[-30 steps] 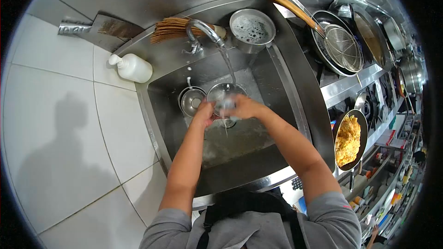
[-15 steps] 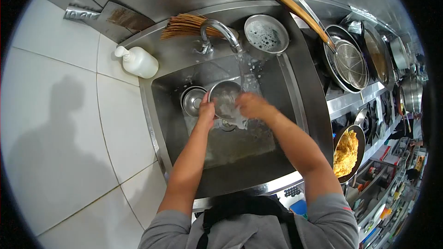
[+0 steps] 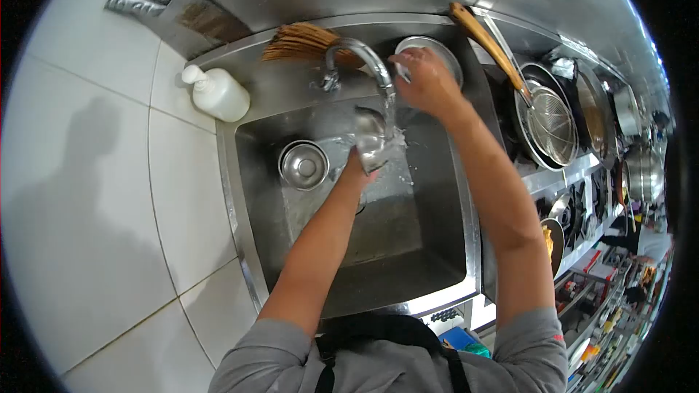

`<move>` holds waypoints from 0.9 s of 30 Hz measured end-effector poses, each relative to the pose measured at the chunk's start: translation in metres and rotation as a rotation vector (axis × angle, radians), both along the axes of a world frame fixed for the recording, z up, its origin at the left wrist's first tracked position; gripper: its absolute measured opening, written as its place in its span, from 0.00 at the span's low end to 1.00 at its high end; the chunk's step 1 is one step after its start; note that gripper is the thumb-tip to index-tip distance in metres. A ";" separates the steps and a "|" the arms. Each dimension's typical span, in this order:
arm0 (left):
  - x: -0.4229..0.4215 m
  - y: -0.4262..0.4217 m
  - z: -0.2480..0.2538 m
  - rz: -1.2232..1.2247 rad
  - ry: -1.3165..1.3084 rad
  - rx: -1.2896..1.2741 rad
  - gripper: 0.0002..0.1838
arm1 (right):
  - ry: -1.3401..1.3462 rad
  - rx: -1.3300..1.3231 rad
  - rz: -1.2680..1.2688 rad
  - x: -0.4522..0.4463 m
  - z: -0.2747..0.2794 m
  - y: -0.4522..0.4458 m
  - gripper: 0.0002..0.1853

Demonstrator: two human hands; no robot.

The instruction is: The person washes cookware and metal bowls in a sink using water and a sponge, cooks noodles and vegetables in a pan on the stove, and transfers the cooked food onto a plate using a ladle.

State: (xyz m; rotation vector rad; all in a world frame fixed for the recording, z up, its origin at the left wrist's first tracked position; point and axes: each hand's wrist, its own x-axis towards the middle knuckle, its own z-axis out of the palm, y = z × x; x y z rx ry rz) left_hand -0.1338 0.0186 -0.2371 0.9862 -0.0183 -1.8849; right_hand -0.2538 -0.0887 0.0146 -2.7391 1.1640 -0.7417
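Note:
Under the running faucet point(image 3: 368, 58), my left hand point(image 3: 358, 167) holds a metal bowl point(image 3: 370, 135) tilted on its side, with water spilling over it. My right hand point(image 3: 426, 76) is over the round metal container point(image 3: 450, 58) behind the sink, its fingers bent; a small pale thing shows at the fingertips, too blurred to name. Nested metal bowls point(image 3: 304, 165) rest at the left side of the sink point(image 3: 393, 269).
A white pump bottle point(image 3: 220, 94), a bundle of thin sticks point(image 3: 302, 42) and a cleaver point(image 3: 200, 20) lie around the sink's back left. Rightward are a wire strainer point(image 3: 551, 125) on pans and a pan point(image 3: 555, 246) with yellow food. Far right, a person point(image 3: 652, 241) is visible.
My right hand has moved from the bowl up to the round container. My left hand has shifted right and turned the bowl onto its side under the stream. The view has shifted.

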 end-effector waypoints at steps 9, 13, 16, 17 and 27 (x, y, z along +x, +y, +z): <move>0.045 0.050 0.027 0.146 -0.839 -0.030 0.15 | -0.075 0.314 0.054 0.053 -0.085 0.078 0.27; 0.094 0.080 0.003 0.241 -0.580 0.087 0.27 | -0.431 1.107 -0.338 0.018 -0.189 0.084 0.28; 0.153 0.108 -0.113 0.152 -1.616 0.336 0.40 | -1.034 1.702 -0.670 -0.008 -0.226 0.101 0.22; 0.163 0.109 -0.103 0.096 -1.519 0.467 0.43 | -1.032 1.696 -0.684 -0.015 -0.239 0.109 0.22; 0.187 0.115 -0.201 0.154 -0.479 0.470 0.26 | -0.464 1.409 -0.692 -0.006 -0.212 0.105 0.17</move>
